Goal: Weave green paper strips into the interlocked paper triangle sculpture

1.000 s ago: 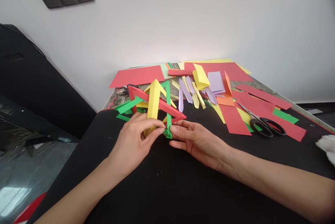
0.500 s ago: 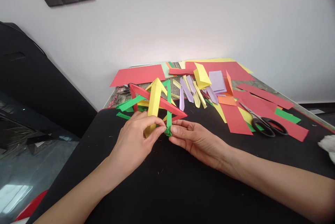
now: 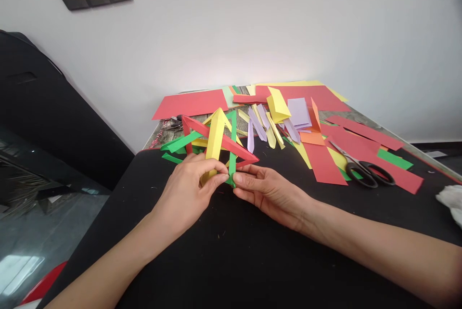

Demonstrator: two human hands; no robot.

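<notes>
An interlaced paper figure of folded yellow, red and green strips stands between my hands. Its yellow strip (image 3: 215, 138) rises to a point, a red strip (image 3: 231, 145) slants across, and a green strip (image 3: 233, 143) runs down to a folded lower corner. My left hand (image 3: 197, 179) pinches beside that green corner, its fingers behind the yellow strip. From the right, my right hand (image 3: 262, 186) grips the same green corner between thumb and fingers. The fingertips of both hands nearly meet there and hide part of the fold.
Black-handled scissors (image 3: 368, 172) lie on red paper (image 3: 395, 172) at the right. Purple strips (image 3: 257, 123), a folded yellow paper (image 3: 278, 106) and purple squares (image 3: 299, 112) lie behind the figure. A white crumpled item (image 3: 451, 201) sits at the far right edge of the black mat (image 3: 281, 261).
Both hands stay at the green corner with only slight finger movement. The paper figure's upper part appears shifted slightly to the right.
</notes>
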